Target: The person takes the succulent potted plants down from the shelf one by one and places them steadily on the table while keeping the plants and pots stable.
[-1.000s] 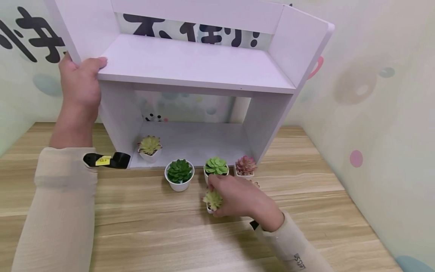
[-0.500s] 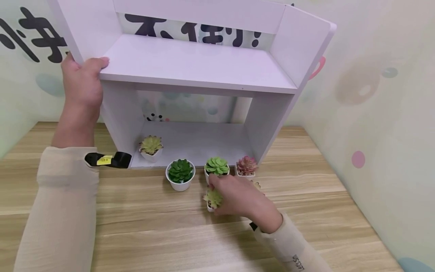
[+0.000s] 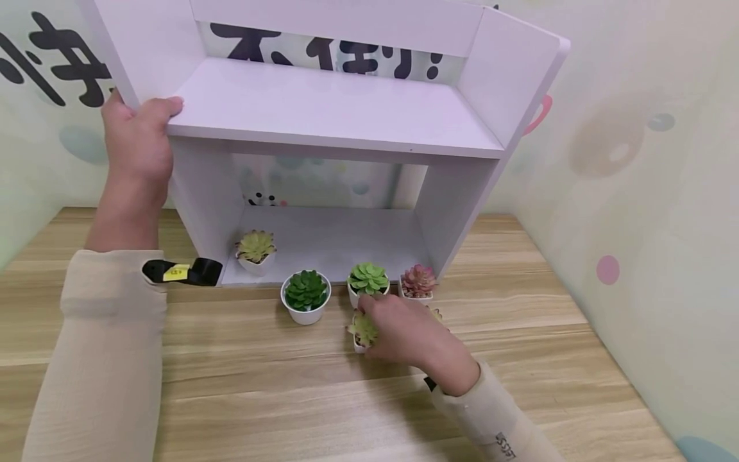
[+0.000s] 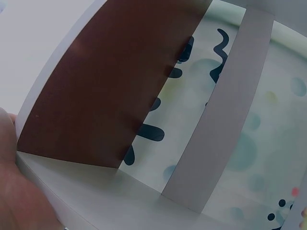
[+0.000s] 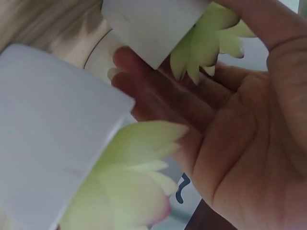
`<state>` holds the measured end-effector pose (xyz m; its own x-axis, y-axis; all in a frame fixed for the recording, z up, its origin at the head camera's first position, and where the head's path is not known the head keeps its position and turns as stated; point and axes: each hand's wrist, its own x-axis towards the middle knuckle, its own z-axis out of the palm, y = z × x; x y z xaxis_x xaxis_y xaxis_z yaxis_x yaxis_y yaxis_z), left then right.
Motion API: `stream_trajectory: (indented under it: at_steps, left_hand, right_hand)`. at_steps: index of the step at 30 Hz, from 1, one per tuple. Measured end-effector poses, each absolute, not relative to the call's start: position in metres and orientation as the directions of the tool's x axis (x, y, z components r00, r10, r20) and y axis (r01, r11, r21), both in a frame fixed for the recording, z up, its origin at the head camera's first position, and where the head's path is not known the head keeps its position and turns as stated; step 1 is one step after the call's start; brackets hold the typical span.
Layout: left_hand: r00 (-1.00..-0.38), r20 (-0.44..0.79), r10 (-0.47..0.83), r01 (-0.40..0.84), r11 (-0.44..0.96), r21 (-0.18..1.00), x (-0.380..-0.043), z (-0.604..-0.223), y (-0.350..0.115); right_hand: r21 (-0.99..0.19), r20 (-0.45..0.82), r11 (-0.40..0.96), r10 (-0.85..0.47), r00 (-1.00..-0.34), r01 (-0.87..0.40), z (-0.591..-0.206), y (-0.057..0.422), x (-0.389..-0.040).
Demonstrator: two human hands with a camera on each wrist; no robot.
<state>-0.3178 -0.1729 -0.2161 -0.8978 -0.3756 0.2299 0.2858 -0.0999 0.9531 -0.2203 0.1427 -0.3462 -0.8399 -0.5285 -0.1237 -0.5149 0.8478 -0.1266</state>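
Note:
My left hand (image 3: 138, 138) grips the left side of a white two-tier shelf (image 3: 340, 99), thumb over the middle board; the left wrist view catches its edge. My right hand (image 3: 410, 333) holds a pale green potted succulent (image 3: 364, 328) in a small white pot, just in front of a bright green succulent (image 3: 368, 278). The right wrist view shows the held pot (image 5: 151, 31) between thumb and fingers. Another pale succulent (image 5: 112, 187) looms in the foreground there; my right hand mostly hides it in the head view. A red succulent (image 3: 418, 281) stands beyond the hand.
A dark green succulent (image 3: 306, 292) in a round white pot stands before the shelf. One yellowish succulent (image 3: 256, 247) sits inside the lower tier at left. All this is on a wood-grain table (image 3: 260, 385), with a patterned wall (image 3: 635, 192) behind and right.
My right hand has shifted the held succulent slightly away from me, closer to the bright green one, whose head now sits a touch higher. The left hand keeps its grip on the shelf.

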Motion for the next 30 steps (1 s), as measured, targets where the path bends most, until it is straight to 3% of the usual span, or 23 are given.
stream_trajectory:
  at_steps: [10,30]
  left_hand:
    - [-0.892,0.233,-0.387,0.302,-0.128,0.945,-0.3209,-0.215,-0.1732]
    - [-0.895,0.226,-0.384,0.289,-0.116,0.95,-0.319,-0.216,-0.1729]
  right_hand:
    - [-0.057,-0.085,0.861,-0.508,-0.857,-0.505,-0.3471,0.1424,-0.2201]
    - [-0.081,-0.138,0.859,-0.512,-0.848,-0.505,-0.3431,0.1445,-0.2196]
